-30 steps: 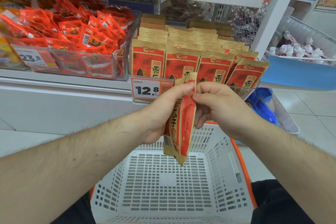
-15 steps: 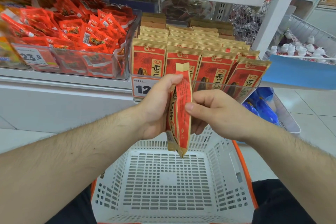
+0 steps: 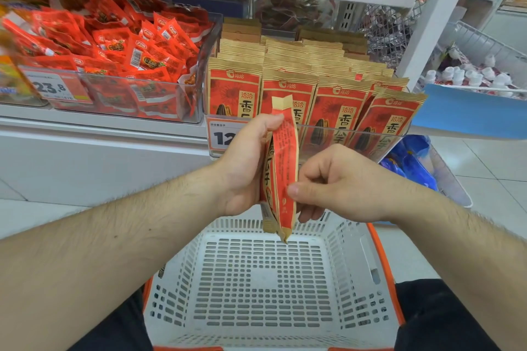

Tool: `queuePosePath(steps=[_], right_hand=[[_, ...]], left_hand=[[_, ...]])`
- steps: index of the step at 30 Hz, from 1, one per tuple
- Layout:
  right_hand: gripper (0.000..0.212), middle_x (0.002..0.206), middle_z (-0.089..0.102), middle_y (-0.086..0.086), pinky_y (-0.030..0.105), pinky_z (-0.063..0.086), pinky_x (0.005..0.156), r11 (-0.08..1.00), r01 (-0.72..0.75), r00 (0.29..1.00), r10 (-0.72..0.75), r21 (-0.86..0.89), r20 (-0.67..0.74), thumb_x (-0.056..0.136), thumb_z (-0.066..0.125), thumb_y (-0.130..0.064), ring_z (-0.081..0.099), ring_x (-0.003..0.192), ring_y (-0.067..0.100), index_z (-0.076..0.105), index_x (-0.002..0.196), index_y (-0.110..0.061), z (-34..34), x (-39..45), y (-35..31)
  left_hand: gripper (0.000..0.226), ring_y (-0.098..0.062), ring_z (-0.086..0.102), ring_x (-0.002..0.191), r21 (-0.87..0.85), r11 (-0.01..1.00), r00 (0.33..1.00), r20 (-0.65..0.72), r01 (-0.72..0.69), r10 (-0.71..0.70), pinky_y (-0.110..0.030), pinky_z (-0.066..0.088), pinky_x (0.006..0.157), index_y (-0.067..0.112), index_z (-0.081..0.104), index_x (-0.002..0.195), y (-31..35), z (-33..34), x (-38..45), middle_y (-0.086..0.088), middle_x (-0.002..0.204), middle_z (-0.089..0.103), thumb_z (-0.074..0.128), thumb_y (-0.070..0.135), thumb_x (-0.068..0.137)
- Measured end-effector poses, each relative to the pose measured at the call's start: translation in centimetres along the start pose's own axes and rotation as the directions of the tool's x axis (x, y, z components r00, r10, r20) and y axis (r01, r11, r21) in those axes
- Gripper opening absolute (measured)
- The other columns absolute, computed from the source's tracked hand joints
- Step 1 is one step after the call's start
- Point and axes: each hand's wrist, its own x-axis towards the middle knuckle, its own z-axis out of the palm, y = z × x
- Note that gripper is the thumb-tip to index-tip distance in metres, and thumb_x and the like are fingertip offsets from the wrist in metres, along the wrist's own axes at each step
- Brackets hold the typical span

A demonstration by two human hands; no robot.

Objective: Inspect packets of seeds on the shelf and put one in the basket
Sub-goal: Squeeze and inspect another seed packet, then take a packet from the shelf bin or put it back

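Seed packet (image 3: 282,168): upright, edge-on, above white basket (image 3: 353,239). Left hand (image 3: 245,168) fingers wrapped round it; right hand (image 3: 333,182) pinches its lower edge.

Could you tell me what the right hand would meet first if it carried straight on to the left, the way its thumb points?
The right hand already pinches the held seed packet, so it would press into that first, then probably the left hand gripping the packet's far side.
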Motion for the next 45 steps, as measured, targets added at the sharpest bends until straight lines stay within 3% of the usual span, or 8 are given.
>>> queuePosePath(steps=[12,17,22,25,31,34,37,45], right_hand=[[0.016,0.086,0.073,0.022,0.035,0.06,0.077,0.99,0.063,0.982,-0.083,0.125,0.167,0.088,0.069,-0.002,0.073,0.078,0.022,0.068,0.089,0.014,-0.4,0.1,1.1],[0.042,0.082,0.072,0.017,0.043,0.056,0.072,0.984,-0.023,0.998,0.01,0.178,0.069,0.082,0.066,-0.039,0.07,0.072,0.024,0.064,0.086,0.003,-0.1,0.7,1.3],[0.047,0.068,0.066,0.001,0.033,0.041,0.05,0.96,-0.113,0.987,0.139,0.256,-0.086,0.069,0.069,-0.05,0.06,0.057,0.02,0.05,0.092,-0.014,0.9,1.0,1.3],[0.054,0.069,0.069,-0.002,0.03,0.043,0.046,0.935,-0.112,0.976,0.168,0.336,-0.142,0.065,0.076,-0.048,0.057,0.05,0.014,0.056,0.105,-0.018,1.5,1.3,1.0],[0.027,0.083,0.076,-0.009,0.037,0.058,0.067,0.98,-0.066,0.926,0.13,0.187,-0.355,0.073,0.083,-0.04,0.072,0.075,0.014,0.072,0.093,-0.027,1.2,1.6,1.5],[0.011,0.07,0.074,0.002,0.032,0.049,0.05,0.956,-0.017,0.939,0.116,0.292,-0.324,0.087,0.073,-0.031,0.065,0.055,0.02,0.072,0.084,-0.02,0.9,1.3,1.4],[0.025,0.065,0.071,0.011,0.027,0.043,0.042,0.926,0.049,0.944,0.079,0.375,-0.32,0.094,0.063,-0.024,0.056,0.043,0.019,0.068,0.074,-0.011,0.7,1.2,1.3],[0.031,0.065,0.068,0.013,0.025,0.048,0.044,0.705,0.161,0.9,0.183,0.691,-0.396,0.091,0.06,-0.031,0.058,0.047,0.019,0.063,0.087,0.0,-1.6,1.4,0.5]], left_hand=[[0.051,-0.016,0.046,0.053,-0.125,0.992,0.999,-0.043,-0.032,0.027,-0.029,0.037,0.059,0.014,0.055,0.086,0.1,-0.4,0.4,-0.003,0.062,0.049,0.037,0.062,0.089],[0.062,-0.025,0.057,0.071,-0.335,0.94,0.998,-0.023,-0.06,0.056,-0.036,0.048,0.076,0.004,0.062,0.097,-0.1,-0.7,0.6,-0.013,0.079,0.06,0.051,0.06,0.073],[0.072,-0.037,0.065,0.094,-0.425,0.905,0.995,0.066,-0.036,0.071,-0.048,0.053,0.087,-0.001,0.06,0.127,-0.5,-0.7,0.8,-0.024,0.115,0.063,0.034,0.058,0.096],[0.074,-0.041,0.064,0.095,-0.346,0.938,0.989,0.124,-0.032,0.08,-0.057,0.052,0.085,0.0,0.059,0.13,-0.3,-0.4,0.6,-0.028,0.118,0.061,0.031,0.061,0.099],[0.039,-0.024,0.072,0.102,-0.074,0.917,0.912,-0.157,-0.392,0.378,-0.046,0.055,0.095,0.021,0.068,0.107,-0.6,-0.3,0.9,-0.006,0.106,0.076,0.032,0.037,0.106],[0.038,-0.025,0.073,0.098,-0.014,0.934,0.923,-0.162,-0.356,0.349,-0.044,0.057,0.089,0.021,0.066,0.109,-0.3,-0.5,0.9,-0.007,0.104,0.076,0.032,0.037,0.107],[0.041,-0.028,0.073,0.095,0.017,0.957,0.949,-0.126,-0.29,0.29,-0.046,0.058,0.087,0.018,0.066,0.114,0.3,-0.7,0.6,-0.01,0.104,0.076,0.034,0.042,0.106],[0.022,-0.016,0.063,0.052,0.377,0.852,0.916,-0.021,-0.363,0.4,-0.025,0.046,0.042,0.013,0.064,0.095,2.3,-1.0,-0.4,-0.001,0.065,0.068,0.048,0.027,0.103]])
